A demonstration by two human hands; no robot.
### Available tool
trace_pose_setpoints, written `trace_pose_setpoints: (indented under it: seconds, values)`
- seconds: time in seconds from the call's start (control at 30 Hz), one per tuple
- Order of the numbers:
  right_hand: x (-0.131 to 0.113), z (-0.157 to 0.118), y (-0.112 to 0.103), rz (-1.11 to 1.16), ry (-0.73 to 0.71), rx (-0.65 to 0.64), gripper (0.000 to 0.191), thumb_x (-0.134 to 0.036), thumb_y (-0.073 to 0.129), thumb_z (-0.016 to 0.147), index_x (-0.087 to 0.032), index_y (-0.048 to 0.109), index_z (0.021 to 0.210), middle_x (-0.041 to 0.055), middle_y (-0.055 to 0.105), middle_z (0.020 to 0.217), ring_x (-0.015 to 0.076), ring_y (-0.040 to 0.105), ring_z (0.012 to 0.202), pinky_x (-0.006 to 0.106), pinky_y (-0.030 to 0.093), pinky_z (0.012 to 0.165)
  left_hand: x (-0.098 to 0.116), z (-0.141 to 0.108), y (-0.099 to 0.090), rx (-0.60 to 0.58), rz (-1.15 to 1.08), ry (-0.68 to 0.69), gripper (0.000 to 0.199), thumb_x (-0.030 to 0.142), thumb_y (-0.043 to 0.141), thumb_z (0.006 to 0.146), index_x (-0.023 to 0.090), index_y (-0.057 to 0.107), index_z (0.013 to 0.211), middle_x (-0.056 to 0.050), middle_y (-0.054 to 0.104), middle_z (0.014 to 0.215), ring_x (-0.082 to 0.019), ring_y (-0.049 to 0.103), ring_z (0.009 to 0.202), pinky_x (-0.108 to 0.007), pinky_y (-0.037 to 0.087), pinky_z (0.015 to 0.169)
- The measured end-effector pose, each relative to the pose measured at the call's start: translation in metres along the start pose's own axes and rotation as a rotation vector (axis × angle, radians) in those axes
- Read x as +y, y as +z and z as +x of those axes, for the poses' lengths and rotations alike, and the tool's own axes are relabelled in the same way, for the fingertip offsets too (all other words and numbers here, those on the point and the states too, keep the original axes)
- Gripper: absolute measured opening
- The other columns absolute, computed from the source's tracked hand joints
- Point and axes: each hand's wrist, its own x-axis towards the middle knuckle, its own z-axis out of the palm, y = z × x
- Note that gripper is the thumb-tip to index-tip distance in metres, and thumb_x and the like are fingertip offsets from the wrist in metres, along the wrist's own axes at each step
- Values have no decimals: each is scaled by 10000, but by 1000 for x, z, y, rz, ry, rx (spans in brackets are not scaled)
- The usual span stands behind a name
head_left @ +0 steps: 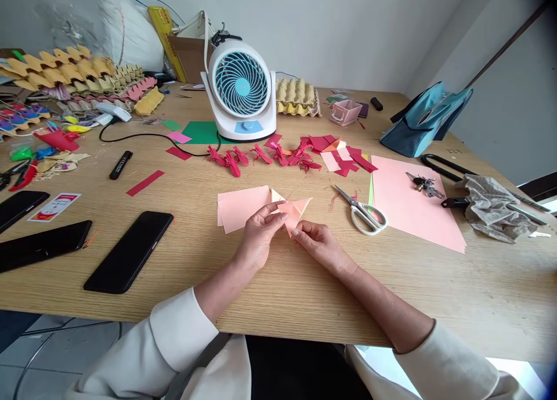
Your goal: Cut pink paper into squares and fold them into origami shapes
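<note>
A folded piece of pink paper [296, 211] with pointed corners is held above the table between both hands. My left hand [261, 229] pinches its left side between thumb and fingers. The thumb and fingertips of my right hand [319, 244] are closed on its lower corner. Beneath and left of the folded piece lie flat pink paper sheets [241, 207], partly covered by my left hand. White-handled scissors [365, 214] rest on the table to the right of my right hand, their blades pointing away to the upper left.
Behind the hands lie red folded paper pieces [261, 154] and a white fan [241, 87]. Large pink sheets [409, 200] with keys [425, 185] are at the right, near a blue bag [429, 119]. Phones [129, 252] and a marker [120, 165] lie left.
</note>
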Motion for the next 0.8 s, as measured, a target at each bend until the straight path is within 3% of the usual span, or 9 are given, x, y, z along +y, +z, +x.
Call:
trace_pose_setpoints:
  seconds: [0.23, 0.4, 0.57, 0.8]
  values:
    - [4, 2, -1, 35, 48, 29, 467, -614, 621, 766, -162, 575, 659, -23, 449, 608, 105, 364, 585, 254, 278, 552, -5, -2, 1, 20, 43, -13, 396, 283, 803, 671, 163, 680, 1028, 22, 633, 694, -91, 554, 639, -232, 455, 664]
    - [3, 2, -2, 117, 73, 13, 458, -602, 658, 739, -163, 572, 642, -25, 449, 602, 102, 356, 583, 251, 272, 550, -3, -3, 1, -44, 103, -7, 326, 332, 790, 692, 153, 683, 943, -12, 670, 802, -111, 593, 695, -260, 484, 709]
    - [3, 3, -3, 163, 64, 29, 471, -612, 696, 691, -161, 577, 622, -22, 471, 606, 101, 366, 590, 247, 285, 552, -2, -6, 5, -39, 233, -5, 278, 353, 802, 657, 140, 624, 665, 13, 610, 623, -101, 552, 598, -238, 436, 625]
    - [2, 2, -3, 165, 52, 22, 484, -626, 691, 688, -169, 548, 617, -36, 415, 593, 96, 328, 578, 249, 250, 533, -2, -5, 3, -19, 307, -8, 345, 421, 803, 631, 145, 599, 603, 33, 552, 559, -85, 452, 552, -237, 353, 579]
